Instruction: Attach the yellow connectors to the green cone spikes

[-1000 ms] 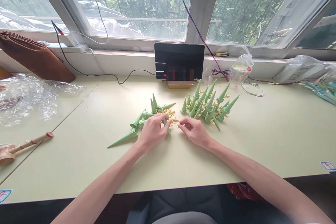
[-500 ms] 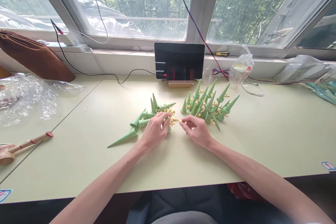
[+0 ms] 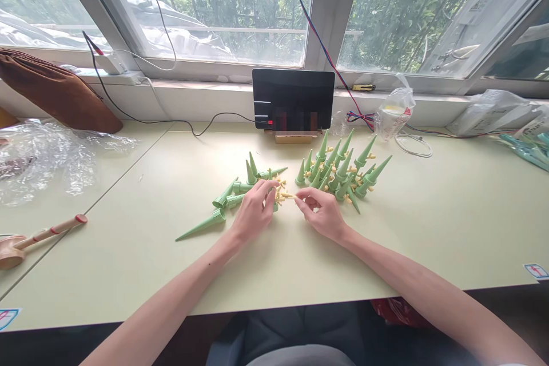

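Note:
My left hand (image 3: pixel 256 206) is closed around a green plastic plant-watering spike (image 3: pixel 275 206), most of which is hidden behind the fingers. Close to its right, thumb and fingertips of my right hand (image 3: pixel 318 210) pinch the end of a small yellow valve piece (image 3: pixel 290 196). More small yellow pieces (image 3: pixel 281 182) lie in a pile between the hands. Left of my left hand, loose green spikes (image 3: pixel 201 225) lie on their sides, with a couple standing. Beyond my right hand stands a cluster of green spikes (image 3: pixel 343 167), many with yellow pieces in their sides.
A dark tablet (image 3: pixel 294 97) on a cardboard stand is behind the pile, its cable running left. Clear plastic wrap (image 3: pixel 55 160) and a wooden handled object (image 3: pixel 47 234) are at left. A bagged cup (image 3: pixel 392 114) and a coiled white cable (image 3: pixel 414 146) sit at back right.
My left hand has shifted very slightly, and the green spike in it sits a little higher. My right hand holds nearly the same place.

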The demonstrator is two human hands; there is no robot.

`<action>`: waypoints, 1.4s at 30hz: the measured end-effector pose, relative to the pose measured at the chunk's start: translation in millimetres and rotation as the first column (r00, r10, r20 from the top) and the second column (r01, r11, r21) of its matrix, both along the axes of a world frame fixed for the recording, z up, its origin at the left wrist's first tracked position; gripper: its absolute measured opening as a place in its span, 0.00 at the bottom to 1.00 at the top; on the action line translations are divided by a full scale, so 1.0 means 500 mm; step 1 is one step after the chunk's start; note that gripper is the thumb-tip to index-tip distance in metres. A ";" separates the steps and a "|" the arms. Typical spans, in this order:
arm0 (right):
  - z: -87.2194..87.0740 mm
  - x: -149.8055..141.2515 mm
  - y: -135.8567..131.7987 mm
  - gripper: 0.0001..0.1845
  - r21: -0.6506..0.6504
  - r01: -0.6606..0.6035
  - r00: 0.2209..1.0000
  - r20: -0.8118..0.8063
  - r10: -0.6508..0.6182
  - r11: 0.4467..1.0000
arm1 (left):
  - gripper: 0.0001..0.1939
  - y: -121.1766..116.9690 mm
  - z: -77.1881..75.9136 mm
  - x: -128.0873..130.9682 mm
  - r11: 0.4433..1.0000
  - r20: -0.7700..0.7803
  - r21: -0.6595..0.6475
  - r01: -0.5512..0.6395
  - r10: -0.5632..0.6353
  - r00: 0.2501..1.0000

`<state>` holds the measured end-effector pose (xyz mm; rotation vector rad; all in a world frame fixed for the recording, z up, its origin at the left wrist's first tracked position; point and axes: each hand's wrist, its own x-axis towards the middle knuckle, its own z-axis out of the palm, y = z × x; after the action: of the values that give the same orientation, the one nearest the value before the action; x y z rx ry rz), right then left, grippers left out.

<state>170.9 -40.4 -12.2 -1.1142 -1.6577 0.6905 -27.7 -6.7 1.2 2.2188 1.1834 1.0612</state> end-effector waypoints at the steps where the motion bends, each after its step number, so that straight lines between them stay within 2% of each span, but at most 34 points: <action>1: 0.000 0.000 0.000 0.11 -0.007 0.000 1.000 -0.001 0.000 1.000 | 0.10 0.000 0.000 0.000 1.000 0.002 0.002 -0.001 0.001 1.000; 11: -0.003 0.001 0.001 0.13 -0.055 -0.018 0.999 -0.034 0.016 0.998 | 0.11 0.000 -0.005 0.002 1.000 0.030 -0.006 -0.002 0.003 1.000; 22: -0.001 0.000 0.000 0.13 -0.057 -0.026 0.999 -0.023 0.024 0.998 | 0.14 -0.004 -0.002 0.005 0.996 0.079 -0.087 -0.029 0.036 0.996; 26: -0.001 0.000 0.000 0.12 -0.055 -0.023 1.000 -0.015 0.022 0.998 | 0.15 -0.006 -0.001 0.008 0.992 0.138 -0.123 -0.015 0.033 0.990; 30: -0.003 0.001 0.001 0.11 -0.052 -0.031 0.999 -0.019 0.030 0.998 | 0.20 -0.007 -0.003 0.012 0.990 0.212 -0.140 -0.006 0.036 0.977; 42: -0.007 0.001 0.003 0.11 -0.044 -0.031 0.999 -0.019 0.030 0.999 | 0.21 -0.004 -0.004 0.010 0.988 0.192 -0.145 -0.057 0.085 0.978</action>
<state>171.5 -38.8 -15.5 -1.1125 -1.6538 0.7581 -22.6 -8.9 -0.6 1.9297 1.2177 1.1602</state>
